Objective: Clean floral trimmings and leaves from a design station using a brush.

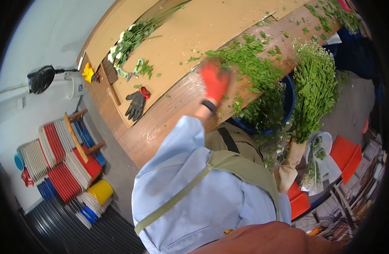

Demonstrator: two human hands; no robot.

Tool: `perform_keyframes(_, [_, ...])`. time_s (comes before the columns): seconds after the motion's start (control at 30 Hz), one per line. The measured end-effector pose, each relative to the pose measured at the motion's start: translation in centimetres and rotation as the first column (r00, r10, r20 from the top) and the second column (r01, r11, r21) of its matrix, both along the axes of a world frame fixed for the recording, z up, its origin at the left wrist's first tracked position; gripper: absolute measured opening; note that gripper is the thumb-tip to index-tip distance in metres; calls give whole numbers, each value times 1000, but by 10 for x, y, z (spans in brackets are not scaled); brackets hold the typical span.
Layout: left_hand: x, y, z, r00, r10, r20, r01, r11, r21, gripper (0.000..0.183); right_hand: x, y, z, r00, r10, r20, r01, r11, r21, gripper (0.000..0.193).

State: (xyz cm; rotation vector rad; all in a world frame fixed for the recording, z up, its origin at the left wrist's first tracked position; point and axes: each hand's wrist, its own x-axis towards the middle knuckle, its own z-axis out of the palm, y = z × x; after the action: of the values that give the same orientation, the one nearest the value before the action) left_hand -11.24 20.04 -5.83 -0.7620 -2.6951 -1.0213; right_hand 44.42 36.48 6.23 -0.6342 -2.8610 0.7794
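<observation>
My left hand point(214, 80), in a red glove with a dark band at the wrist, is over the wooden table point(181, 99). Motion smears its fingers, so I cannot tell if they grip anything. They are at the left end of a pile of loose green leaves point(255, 63). To the right, my right hand point(294, 144), at the end of a tan sleeve, is closed around the lower part of a large bunch of small white flowers point(315, 80). The bunch stands upright beside the table edge, and its foliage partly hides the fingers.
A blue bucket point(291, 99) of greenery stands under the table edge. On the cardboard lie a black-and-red glove point(137, 103), green-handled scissors point(129, 73) and white flowers point(131, 40). Stacked stools point(65, 173) are at left; a red stool point(346, 155) and clear wrapping point(323, 169) at right.
</observation>
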Motion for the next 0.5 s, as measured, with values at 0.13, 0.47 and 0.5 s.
perform_keyframes(0.13, [-144,-27,-28,795,606,-35,-578,739,-345,81,-105,23,11,821,-552,145,570,784,-246,26])
perform_keyframes(0.47, [-13,178,-40,764,-600,237,570,800,187,66,-106,-16,30,782,-611,118,622,777,-99,19])
perform_keyframes(0.5, [-17,186,-32,616,-713,335,603,701,381,60,-95,-29,38,863,-495,107,496,868,17,20])
